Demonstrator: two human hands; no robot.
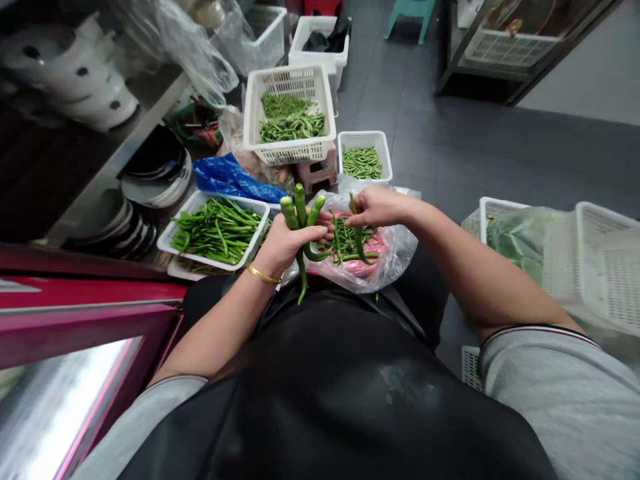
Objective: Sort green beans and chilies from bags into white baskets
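Several long green peppers [301,217] stand bunched in my left hand [287,241], whose fingers are wrapped round them. Just to the right, my right hand [377,205] pinches one curved green pepper [359,235] between thumb and fingers. Under both hands lies an open clear plastic bag [400,257] with pink plastic [357,267] inside and green stems and pieces on it. Left of my left hand, a white basket [257,243] holds a heap of long green peppers [217,230].
Beyond my hands are a large white basket [295,152] of green vegetables on a stool and a small white basket [384,157] of green pieces. White crates [607,267] stand at the right. Shelves with stacked plates [160,180] line the left, beside a blue bag [233,179].
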